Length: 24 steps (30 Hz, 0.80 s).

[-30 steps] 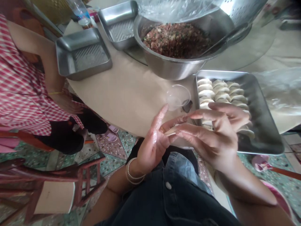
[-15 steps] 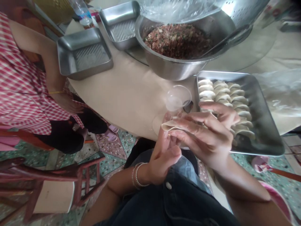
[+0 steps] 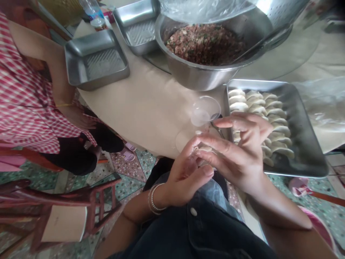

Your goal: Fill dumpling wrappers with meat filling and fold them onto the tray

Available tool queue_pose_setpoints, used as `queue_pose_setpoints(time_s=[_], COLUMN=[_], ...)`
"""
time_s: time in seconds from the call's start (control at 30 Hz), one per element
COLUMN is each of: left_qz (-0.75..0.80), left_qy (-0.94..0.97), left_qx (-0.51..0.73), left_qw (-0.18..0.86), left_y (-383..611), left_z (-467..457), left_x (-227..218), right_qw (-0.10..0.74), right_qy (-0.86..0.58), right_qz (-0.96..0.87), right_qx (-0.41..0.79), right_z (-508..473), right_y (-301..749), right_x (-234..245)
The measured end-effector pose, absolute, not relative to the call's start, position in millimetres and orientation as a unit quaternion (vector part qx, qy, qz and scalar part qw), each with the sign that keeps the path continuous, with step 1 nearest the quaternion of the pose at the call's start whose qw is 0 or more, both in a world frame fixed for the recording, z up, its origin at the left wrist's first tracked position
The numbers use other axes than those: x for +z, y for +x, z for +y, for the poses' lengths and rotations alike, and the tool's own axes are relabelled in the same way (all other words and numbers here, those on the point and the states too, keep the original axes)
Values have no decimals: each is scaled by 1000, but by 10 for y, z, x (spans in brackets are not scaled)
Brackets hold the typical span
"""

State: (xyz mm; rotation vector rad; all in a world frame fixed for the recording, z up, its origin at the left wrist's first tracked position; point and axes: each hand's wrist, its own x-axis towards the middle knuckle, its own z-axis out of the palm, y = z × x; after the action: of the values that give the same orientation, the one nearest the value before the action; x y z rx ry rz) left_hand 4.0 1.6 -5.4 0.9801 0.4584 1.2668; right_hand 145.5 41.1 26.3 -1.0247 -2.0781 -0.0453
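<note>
Both hands are positioned above the near edge of the counter (image 3: 140, 104), in front of the torso. The left forearm enters from lower left; two bracelets (image 3: 153, 199) encircle its wrist. The left hand (image 3: 185, 183) is partly curled, palm inward, thumb extended toward the right, fingers folded around a dumpling wrapper (image 3: 205, 148). The right forearm enters from lower right. The right hand (image 3: 241, 151) is oriented back upward; thumb and index finger pinch the wrapper, while the remaining fingers are raised clear, overlapping the left side of the metal tray (image 3: 309, 151) in view. The wrapper is located between the two hands and is largely covered by the fingers; its contents cannot be determined.

The tray contains rows of folded dumplings (image 3: 277, 124). A clear plastic cup (image 3: 201, 117) stands just beyond the hands; behind it is a steel bowl (image 3: 202, 80) of minced filling (image 3: 202, 43).

Markings: the plastic bottle (image 3: 87, 4) at upper left carries a blue label (image 3: 96, 16); its text is illegible.
</note>
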Motion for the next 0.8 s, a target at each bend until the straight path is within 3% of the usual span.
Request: queue_pose_setpoints(time_s=[0.17,0.4,0.8], left_qz=[248,370,337], left_qy=[453,566,597], left_qx=[533,500,493], left_qw=[670,542,536], left_y=[-23,-134,-153], left_z=[61,121,135], left_x=[-46,-39,-58], right_qw=[414,430,396], right_qy=[-382,-345,-306], right_qz=[-826,-826,-856], right_qx=[-5,117,130], right_z=[418,417,448], right_y=[1500,1522,1483], right_x=[241,336,382])
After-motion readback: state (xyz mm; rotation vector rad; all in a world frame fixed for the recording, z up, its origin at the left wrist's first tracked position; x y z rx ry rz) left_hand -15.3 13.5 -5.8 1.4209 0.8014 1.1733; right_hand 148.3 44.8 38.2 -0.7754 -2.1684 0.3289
